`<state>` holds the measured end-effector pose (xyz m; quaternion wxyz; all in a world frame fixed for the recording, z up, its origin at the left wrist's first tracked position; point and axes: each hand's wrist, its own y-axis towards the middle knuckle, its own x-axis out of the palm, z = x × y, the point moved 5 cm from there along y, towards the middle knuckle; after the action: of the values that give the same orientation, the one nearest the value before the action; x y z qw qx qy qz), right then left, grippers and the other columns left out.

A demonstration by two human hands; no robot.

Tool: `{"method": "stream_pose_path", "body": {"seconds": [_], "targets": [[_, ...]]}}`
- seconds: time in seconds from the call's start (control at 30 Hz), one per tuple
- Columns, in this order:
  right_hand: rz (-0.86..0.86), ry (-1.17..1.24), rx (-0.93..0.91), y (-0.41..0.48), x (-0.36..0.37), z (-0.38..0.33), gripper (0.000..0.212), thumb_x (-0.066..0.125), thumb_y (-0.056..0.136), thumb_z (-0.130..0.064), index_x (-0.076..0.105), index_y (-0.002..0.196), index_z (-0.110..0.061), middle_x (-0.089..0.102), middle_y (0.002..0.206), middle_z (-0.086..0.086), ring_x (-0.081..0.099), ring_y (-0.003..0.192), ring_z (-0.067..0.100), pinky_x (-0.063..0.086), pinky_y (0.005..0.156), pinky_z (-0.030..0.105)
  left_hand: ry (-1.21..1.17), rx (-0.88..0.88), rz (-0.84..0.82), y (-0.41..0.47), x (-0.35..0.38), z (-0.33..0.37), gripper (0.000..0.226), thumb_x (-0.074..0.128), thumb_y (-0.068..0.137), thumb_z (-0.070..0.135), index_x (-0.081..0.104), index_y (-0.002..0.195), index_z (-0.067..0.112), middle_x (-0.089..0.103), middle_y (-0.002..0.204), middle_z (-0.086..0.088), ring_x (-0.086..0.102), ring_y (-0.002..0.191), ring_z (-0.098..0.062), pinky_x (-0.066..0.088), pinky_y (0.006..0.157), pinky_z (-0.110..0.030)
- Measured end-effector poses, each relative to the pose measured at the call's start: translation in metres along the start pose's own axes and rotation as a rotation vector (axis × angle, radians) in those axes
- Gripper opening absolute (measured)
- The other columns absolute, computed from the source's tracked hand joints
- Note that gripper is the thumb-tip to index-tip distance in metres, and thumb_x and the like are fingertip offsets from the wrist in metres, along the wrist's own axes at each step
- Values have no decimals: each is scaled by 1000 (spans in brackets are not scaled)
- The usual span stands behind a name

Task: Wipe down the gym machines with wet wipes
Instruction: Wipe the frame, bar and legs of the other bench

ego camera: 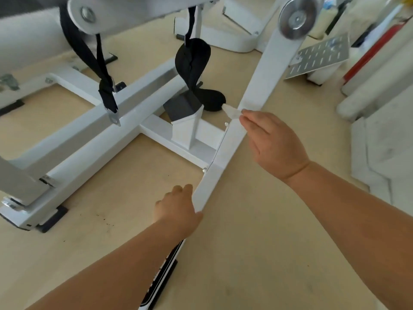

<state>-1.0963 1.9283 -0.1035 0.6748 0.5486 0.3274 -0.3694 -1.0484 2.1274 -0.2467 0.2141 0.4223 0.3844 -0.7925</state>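
A white gym machine frame [125, 113] stands on a pale wooden floor. One slanted white bar [223, 157] of it runs from bottom centre up to a round metal disc [298, 17]. My left hand [178, 209] grips the lower part of this bar. Higher up, my right hand [272, 142] pinches a small crumpled wet wipe [232, 111] between its fingertips and presses it against the bar's left side.
Black straps [105, 86] and a black pad [192, 57] hang from the machine above the frame. A perforated grey footplate [321, 55] sits at the upper right, with red and white objects [368, 48] beyond it. Black rubber feet [53, 218] rest on the floor.
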Motion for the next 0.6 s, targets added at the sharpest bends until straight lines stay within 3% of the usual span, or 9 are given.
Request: {"method": "stream_pose_path", "body": {"seconds": [0.1, 0.17, 0.27, 0.33, 0.4, 0.47, 0.6], "targets": [[23, -223, -137, 23, -36, 30, 42, 48, 95, 8, 55, 137, 10, 57, 140, 27, 57, 128, 42, 42, 114, 51, -80, 250, 120, 16, -62, 71, 101, 66, 89, 52, -2, 161, 27, 2, 169, 4, 35, 145, -23, 40, 112, -42], [-30, -366, -167, 35, -53, 52, 45, 37, 101, 4, 46, 145, 8, 49, 149, 26, 49, 138, 41, 31, 123, 50, -94, 359, 205, 26, -101, 111, 112, 70, 87, 51, -11, 160, 26, -18, 168, 8, 37, 144, -25, 39, 114, -46], [-135, -623, -227, 46, -65, 71, 54, 18, 105, -7, 26, 156, 6, 27, 165, 22, 28, 153, 37, 15, 127, 51, -65, 384, 231, 39, -136, 145, 122, 74, 84, 50, -18, 159, 20, -32, 163, 7, 41, 141, -28, 38, 114, -49], [-196, -810, -234, 43, -64, 78, 60, 13, 104, -13, 6, 161, 4, 4, 170, 20, 7, 158, 34, 3, 128, 52, -36, 364, 197, 44, -141, 155, 128, 77, 82, 49, -21, 158, 19, -37, 161, 4, 41, 141, -29, 37, 115, -49], [-211, -854, -180, 37, -58, 76, 64, 16, 102, -16, -4, 160, 3, -8, 170, 18, -5, 158, 34, -2, 128, 52, 2, 349, 176, 47, -138, 157, 128, 77, 83, 43, -24, 157, 19, -39, 160, 3, 44, 138, -28, 34, 117, -49], [-232, -889, -189, 24, -39, 66, 68, 22, 102, -18, -5, 160, 4, -8, 170, 20, -4, 158, 35, 1, 128, 52, 8, 342, 178, 49, -134, 155, 124, 76, 85, 36, -24, 157, 20, -35, 162, 5, 46, 136, -24, 29, 120, -50], [-353, -927, -318, 0, -7, 57, 66, 19, 103, -20, -4, 160, 5, -9, 169, 21, 0, 158, 36, 0, 126, 54, 87, 339, 187, 57, -128, 150, 118, 72, 84, 26, -20, 158, 19, -9, 167, 4, 28, 149, -24, 29, 119, -54]]}}
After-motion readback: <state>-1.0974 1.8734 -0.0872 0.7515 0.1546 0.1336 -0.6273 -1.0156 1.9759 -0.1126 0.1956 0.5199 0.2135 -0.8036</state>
